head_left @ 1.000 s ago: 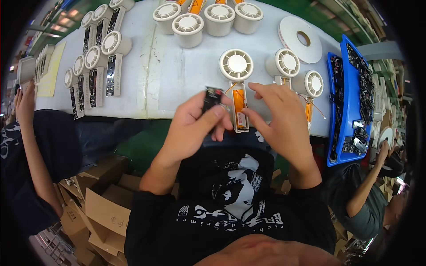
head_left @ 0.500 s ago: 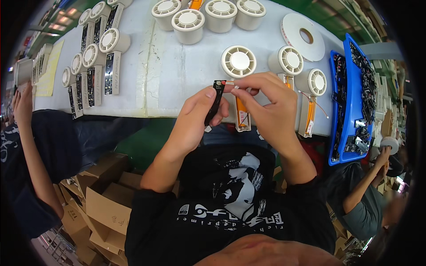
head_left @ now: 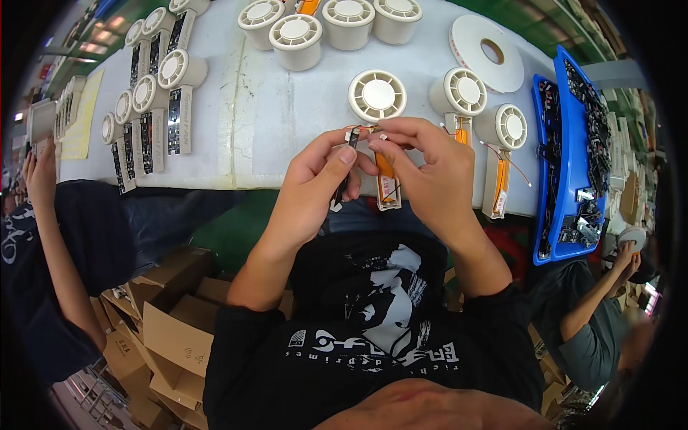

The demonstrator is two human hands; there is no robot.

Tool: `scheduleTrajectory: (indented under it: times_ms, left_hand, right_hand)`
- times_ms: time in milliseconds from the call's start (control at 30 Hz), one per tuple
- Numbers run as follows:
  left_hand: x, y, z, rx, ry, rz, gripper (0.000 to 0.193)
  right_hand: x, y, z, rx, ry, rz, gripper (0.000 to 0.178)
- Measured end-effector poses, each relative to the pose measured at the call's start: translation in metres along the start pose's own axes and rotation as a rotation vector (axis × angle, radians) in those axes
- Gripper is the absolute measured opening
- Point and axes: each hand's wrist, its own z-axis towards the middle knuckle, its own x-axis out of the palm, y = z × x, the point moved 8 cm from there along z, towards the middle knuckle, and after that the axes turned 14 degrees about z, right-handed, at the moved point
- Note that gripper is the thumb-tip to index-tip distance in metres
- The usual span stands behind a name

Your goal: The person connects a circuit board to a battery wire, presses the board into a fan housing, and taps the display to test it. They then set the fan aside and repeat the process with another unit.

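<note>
My left hand (head_left: 304, 186) is closed on a narrow black circuit board (head_left: 347, 163), which stands nearly edge-on. Beside the board's upper end, my right hand (head_left: 438, 168) pinches a small white plug (head_left: 383, 136). Thin red wires run near the fingertips. Behind both hands lies a white handheld fan (head_left: 378, 95) with a round slotted head. Its opened handle points toward me and shows an orange battery (head_left: 387, 175) inside, partly covered by my fingers. To its right are a second opened fan (head_left: 464, 93) and a third (head_left: 510, 127) with a loose wire.
At right, blue trays (head_left: 570, 247) hold many black circuit boards. A white tape roll (head_left: 489, 54) lies at the back right. Several fan heads (head_left: 295, 39) stand at the back; fans with boards in their handles (head_left: 179, 115) lie left. Cardboard boxes (head_left: 175, 337) sit below. Co-workers flank me.
The circuit board has turned from showing its flat face to nearly edge-on. My right fingertips with the plug stay close to its upper end. The view has shifted slightly.
</note>
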Motion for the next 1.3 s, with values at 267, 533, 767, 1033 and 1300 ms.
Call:
scheduleTrajectory:
  times_ms: [267, 533, 767, 1033, 1300]
  left_hand:
    - [-0.004, 0.002, -0.003, -0.018, -0.061, 0.014, 0.039]
    - [-0.007, -0.001, -0.004, -0.007, -0.021, -0.044, 0.038]
    - [-0.005, -0.002, -0.005, -0.024, -0.03, -0.035, 0.038]
    - [-0.006, -0.001, -0.004, -0.045, 0.012, 0.033, 0.038]
    - [-0.007, 0.001, -0.005, -0.066, 0.023, 0.096, 0.04]
  right_hand:
    - [0.011, 0.016, 0.001, -0.072, 0.338, -0.144, 0.032]
    - [-0.001, 0.002, -0.003, 0.142, 0.13, 0.08, 0.027]
    - [0.002, 0.013, 0.003, -0.197, 0.201, -0.231, 0.026]
    - [0.006, 0.032, 0.001, -0.51, 0.113, -0.287, 0.032]
    - [0.011, 0.04, -0.001, -0.563, 0.147, -0.415, 0.036]
